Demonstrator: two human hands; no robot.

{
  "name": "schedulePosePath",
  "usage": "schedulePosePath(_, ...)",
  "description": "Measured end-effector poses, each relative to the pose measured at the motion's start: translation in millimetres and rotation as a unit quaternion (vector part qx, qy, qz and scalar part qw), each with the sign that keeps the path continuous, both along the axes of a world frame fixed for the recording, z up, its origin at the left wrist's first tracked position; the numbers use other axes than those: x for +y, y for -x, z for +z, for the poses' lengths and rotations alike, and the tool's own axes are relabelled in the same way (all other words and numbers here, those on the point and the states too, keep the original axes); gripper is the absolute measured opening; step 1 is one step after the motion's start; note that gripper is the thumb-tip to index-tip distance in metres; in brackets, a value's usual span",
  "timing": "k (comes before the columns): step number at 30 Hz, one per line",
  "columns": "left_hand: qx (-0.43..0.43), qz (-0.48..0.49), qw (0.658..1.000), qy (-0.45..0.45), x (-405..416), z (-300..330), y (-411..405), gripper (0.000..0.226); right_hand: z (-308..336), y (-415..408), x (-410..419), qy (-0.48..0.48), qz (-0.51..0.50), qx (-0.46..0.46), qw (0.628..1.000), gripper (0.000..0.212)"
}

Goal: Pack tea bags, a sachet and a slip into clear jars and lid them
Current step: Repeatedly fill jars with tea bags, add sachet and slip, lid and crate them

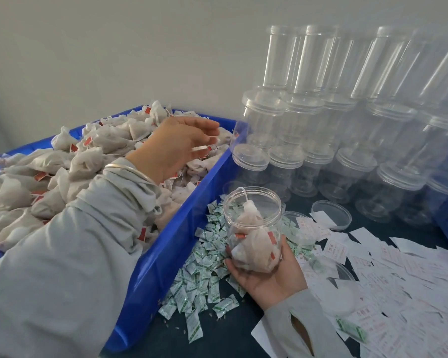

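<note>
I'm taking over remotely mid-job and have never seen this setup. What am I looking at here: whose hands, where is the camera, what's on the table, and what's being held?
There is no machine: a person works with bare hands, filmed by one wide-angle camera on their head, looking forward and down.

The right hand holds an open clear jar with a few tea bags already inside. The left hand is over the blue crate heaped with tea bags, pinching what looks like a tea bag tag; the blur hides details.

Beside the crate on the dark table lies a pile of green-and-white sachets. To the right lie paper slips and loose clear lids. Stacked lidded empty jars stand behind.
</note>
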State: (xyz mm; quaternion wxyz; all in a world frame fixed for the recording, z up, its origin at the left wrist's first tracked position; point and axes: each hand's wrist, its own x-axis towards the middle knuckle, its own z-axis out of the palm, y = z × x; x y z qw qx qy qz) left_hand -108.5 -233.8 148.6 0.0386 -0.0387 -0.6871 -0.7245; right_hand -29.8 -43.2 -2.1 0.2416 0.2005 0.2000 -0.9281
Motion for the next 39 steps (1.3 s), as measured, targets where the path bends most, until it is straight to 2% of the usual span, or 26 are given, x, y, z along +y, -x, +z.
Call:
schedulePosePath(2,0.017,0.125,0.981,0.144,-9.2,-5.1,8.8,0.033,0.5,-0.1,-0.3,0.0,-0.001,0.0,1.0,0.065)
schedulePosePath(3,0.028,0.172,0.954,0.245,-12.7,-9.3,12.1,0.034,0.7,-0.1,-0.5,0.0,-0.002,-0.002,1.0,0.064)
schedulePosePath(5,0.03,0.189,0.893,0.407,-16.3,-19.0,17.9,0.036,1.4,-0.6,-0.8,-0.002,-0.002,-0.003,1.0,0.064)
schedulePosePath(8,-0.005,0.1,0.822,0.561,-13.3,-34.5,22.3,0.036,2.5,-1.5,-0.8,-0.001,0.003,-0.006,1.0,0.065)
schedulePosePath(11,-0.031,0.001,0.736,0.677,-11.1,-50.1,24.4,0.033,3.4,-2.0,-0.8,-0.003,0.002,-0.01,1.0,0.065)
schedulePosePath(12,-0.039,-0.026,0.714,0.698,-11.6,-55.0,25.5,0.033,3.6,-2.2,-1.0,-0.003,0.001,-0.011,1.0,0.065)
schedulePosePath(14,-0.054,-0.064,0.697,0.712,-12.8,-61.3,27.2,0.031,3.7,-2.1,-0.7,-0.002,0.0,-0.011,1.0,0.065)
schedulePosePath(20,-0.068,-0.066,0.699,0.709,-13.3,-59.3,28.6,0.029,3.1,-0.7,-0.3,-0.006,-0.001,-0.013,1.0,0.063)
schedulePosePath(23,-0.055,-0.036,0.702,0.709,-14.8,-55.8,28.1,0.025,2.5,-0.3,-0.3,-0.007,0.0,-0.013,1.0,0.063)
schedulePosePath(28,-0.002,0.082,0.789,0.609,-21.6,-39.8,27.9,0.019,2.6,-0.3,-0.4,-0.012,0.001,-0.016,1.0,0.064)
schedulePosePath(31,0.023,0.138,0.868,0.476,-20.1,-30.5,27.2,0.017,2.8,-0.2,-0.7,-0.011,0.001,-0.019,1.0,0.065)
schedulePosePath(33,0.012,0.137,0.914,0.381,-17.9,-27.9,26.0,0.018,3.1,-0.2,-0.6,-0.01,0.001,-0.02,1.0,0.065)
schedulePosePath(39,0.036,0.093,0.981,0.169,-9.5,-18.0,19.6,0.014,3.6,-1.0,-0.9,-0.006,0.0,-0.02,1.0,0.064)
